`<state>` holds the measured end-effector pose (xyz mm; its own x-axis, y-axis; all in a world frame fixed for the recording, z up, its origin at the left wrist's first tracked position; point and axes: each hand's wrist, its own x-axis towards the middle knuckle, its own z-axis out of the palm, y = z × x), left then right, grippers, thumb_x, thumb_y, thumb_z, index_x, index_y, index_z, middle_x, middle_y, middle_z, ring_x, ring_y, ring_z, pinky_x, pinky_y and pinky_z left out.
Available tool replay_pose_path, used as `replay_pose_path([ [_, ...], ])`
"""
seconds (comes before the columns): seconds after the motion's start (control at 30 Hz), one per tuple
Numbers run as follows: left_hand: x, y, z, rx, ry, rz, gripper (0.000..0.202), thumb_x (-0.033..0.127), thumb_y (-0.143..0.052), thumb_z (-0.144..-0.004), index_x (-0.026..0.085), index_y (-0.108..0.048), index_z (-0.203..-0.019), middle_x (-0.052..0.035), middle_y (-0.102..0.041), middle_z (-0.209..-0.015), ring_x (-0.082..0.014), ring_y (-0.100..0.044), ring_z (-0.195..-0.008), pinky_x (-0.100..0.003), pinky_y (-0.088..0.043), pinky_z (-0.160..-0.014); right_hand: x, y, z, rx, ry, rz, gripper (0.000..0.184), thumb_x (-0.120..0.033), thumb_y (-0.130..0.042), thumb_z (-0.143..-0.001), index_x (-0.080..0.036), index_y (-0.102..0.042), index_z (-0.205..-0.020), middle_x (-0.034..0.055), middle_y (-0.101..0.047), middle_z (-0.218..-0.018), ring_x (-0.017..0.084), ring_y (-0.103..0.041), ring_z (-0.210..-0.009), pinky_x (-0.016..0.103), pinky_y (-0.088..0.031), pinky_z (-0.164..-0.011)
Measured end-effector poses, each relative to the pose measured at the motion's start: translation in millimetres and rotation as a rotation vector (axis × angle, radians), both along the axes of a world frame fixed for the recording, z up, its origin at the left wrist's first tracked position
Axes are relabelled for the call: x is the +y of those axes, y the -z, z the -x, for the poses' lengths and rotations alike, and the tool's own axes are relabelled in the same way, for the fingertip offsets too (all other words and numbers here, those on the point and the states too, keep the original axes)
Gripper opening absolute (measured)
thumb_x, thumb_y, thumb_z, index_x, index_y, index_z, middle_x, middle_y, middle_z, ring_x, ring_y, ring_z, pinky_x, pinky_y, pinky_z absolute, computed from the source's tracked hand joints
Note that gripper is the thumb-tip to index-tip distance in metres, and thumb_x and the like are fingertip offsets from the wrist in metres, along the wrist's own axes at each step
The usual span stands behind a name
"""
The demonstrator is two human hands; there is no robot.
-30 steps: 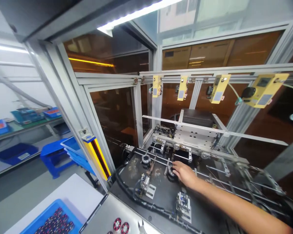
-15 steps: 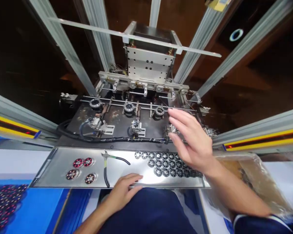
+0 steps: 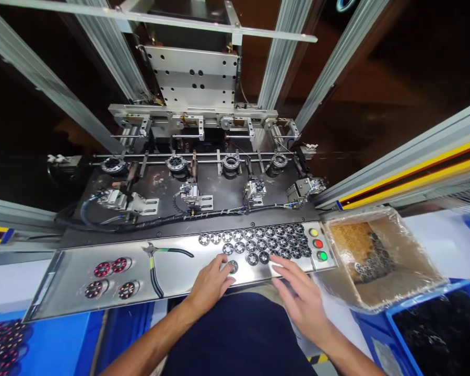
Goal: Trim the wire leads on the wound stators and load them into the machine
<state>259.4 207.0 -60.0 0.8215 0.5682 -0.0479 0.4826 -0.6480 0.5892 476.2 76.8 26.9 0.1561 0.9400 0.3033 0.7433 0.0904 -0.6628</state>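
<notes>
A person sits at a black machine bed with both bare hands resting over a long stainless steel panel point(image 3: 180, 269) that runs across the front of it. On this panel, toward the right, lie rows of small round slotted metal discs point(image 3: 251, 244), packed close together. The left hand point(image 3: 209, 284) rests at the panel's near edge, its fingers curled toward a single disc set apart at the front of the rows. The fingertips touch that disc, but whether they are gripping it is impossible to tell. The right hand point(image 3: 301, 303) lies beside it, fingers spread wide and holding nothing visible, with the tips at the near edge of the rows.

With discs this tightly packed, fingertip contact on one disc at a time seems the best way to avoid nudging its neighbours.

Left along the panel lie green-and-black-handled pliers point(image 3: 152, 271) and four red-and-black rotor discs point(image 3: 109, 279). At its right end are yellow, red and green buttons point(image 3: 317, 243). Just past that end sits a plastic-lined box point(image 3: 376, 261) holding more metal discs. Beyond the panel's far edge, four ring-shaped fixtures point(image 3: 231, 163) sit along steel rods
</notes>
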Motion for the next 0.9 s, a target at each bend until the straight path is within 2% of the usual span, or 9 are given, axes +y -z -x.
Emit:
replay_pose_path([
  [0.17, 0.6, -1.3, 20.0, -0.092, -0.128, -0.008, 0.008, 0.026, -0.059, -0.093, 0.021, -0.063, -0.097, -0.0094, -0.069, -0.111, -0.0252, -0.068, -0.101, -0.042, -0.057, -0.090, 14.0, 53.4, 22.8, -0.074, -0.131, 0.175, 0.013, -0.020, -0.058, -0.096, -0.017, -0.068, -0.103, 0.0092, -0.071, -0.096, 0.020, -0.069, -0.089, 0.033, -0.060, -0.080],
  [0.23, -0.4, -8.5, 33.6, -0.135, -0.232, 0.008, 0.012, 0.029, -0.057, -0.094, 0.021, -0.060, -0.102, -0.0099, -0.070, -0.111, -0.0232, -0.068, -0.101, -0.039, -0.057, -0.090, 16.9, 67.3, 29.1, -0.120, -0.153, 0.291, 0.011, -0.019, -0.059, -0.095, -0.016, -0.070, -0.096, 0.0078, -0.072, -0.091, 0.019, -0.070, -0.084, 0.032, -0.060, -0.077],
  [0.3, -3.1, -18.9, 50.0, -0.165, -0.362, 0.034, 0.019, 0.031, -0.055, -0.096, 0.020, -0.055, -0.111, -0.0103, -0.069, -0.107, -0.0200, -0.069, -0.090, -0.036, -0.058, -0.084, 18.1, 74.6, 33.7, -0.168, -0.158, 0.405, 0.011, -0.019, -0.059, -0.096, -0.014, -0.069, -0.096, 0.0064, -0.073, -0.089, 0.018, -0.070, -0.083, 0.033, -0.059, -0.078],
  [0.4, -9.6, -35.1, 76.2, -0.206, -0.533, 0.091, 0.029, 0.033, -0.052, -0.097, 0.018, -0.049, -0.122, -0.0092, -0.069, -0.102, -0.0166, -0.069, -0.078, -0.033, -0.059, -0.076, 20.6, 75.0, 38.7, -0.236, -0.165, 0.555, 0.013, -0.021, -0.057, -0.099, -0.014, -0.068, -0.100, 0.0037, -0.073, -0.092, 0.015, -0.071, -0.083, 0.035, -0.059, -0.082],
  [0.5, -17.6, -47.3, 97.3, -0.258, -0.639, 0.135, 0.030, 0.035, -0.049, -0.098, 0.018, -0.048, -0.123, -0.0099, -0.069, -0.106, -0.0166, -0.071, -0.083, -0.030, -0.060, -0.076, 27.4, 67.7, 42.2, -0.317, -0.176, 0.687, 0.016, -0.025, -0.056, -0.100, -0.014, -0.067, -0.099, 0.0020, -0.072, -0.091, 0.015, -0.070, -0.083, 0.036, -0.059, -0.082],
  [0.67, -33.6, -60.6, 113.7, -0.425, -0.846, 0.341, 0.033, 0.041, -0.051, -0.096, 0.019, -0.053, -0.119, -0.0078, -0.071, -0.101, -0.0155, -0.071, -0.078, -0.027, -0.060, -0.074, 48.2, 54.7, 43.9, -0.450, -0.260, 0.860, 0.019, -0.031, -0.058, -0.099, -0.013, -0.065, -0.103, 0.0030, -0.069, -0.091, 0.016, -0.068, -0.083, 0.037, -0.059, -0.081],
  [0.77, -43.3, -64.6, 122.4, -0.456, -0.893, 0.439, 0.037, 0.045, -0.055, -0.093, 0.019, -0.056, -0.119, -0.0073, -0.072, -0.101, -0.0155, -0.070, -0.076, -0.027, -0.060, -0.074, 63.0, 53.6, 41.2, -0.468, -0.369, 0.895, 0.021, -0.033, -0.061, -0.097, -0.013, -0.065, -0.103, 0.0039, -0.069, -0.094, 0.017, -0.068, -0.086, 0.038, -0.058, -0.083],
  [0.9, -54.9, -61.8, 147.9, -0.420, -0.957, 0.444, 0.041, 0.049, -0.059, -0.090, 0.019, -0.057, -0.118, -0.0055, -0.072, -0.097, -0.0166, -0.070, -0.077, -0.026, -0.059, -0.075, 73.3, 49.7, 33.8, -0.404, -0.439, 0.848, 0.020, -0.033, -0.064, -0.094, -0.013, -0.065, -0.093, 0.0017, -0.067, -0.087, 0.016, -0.066, -0.080, 0.037, -0.057, -0.080],
])
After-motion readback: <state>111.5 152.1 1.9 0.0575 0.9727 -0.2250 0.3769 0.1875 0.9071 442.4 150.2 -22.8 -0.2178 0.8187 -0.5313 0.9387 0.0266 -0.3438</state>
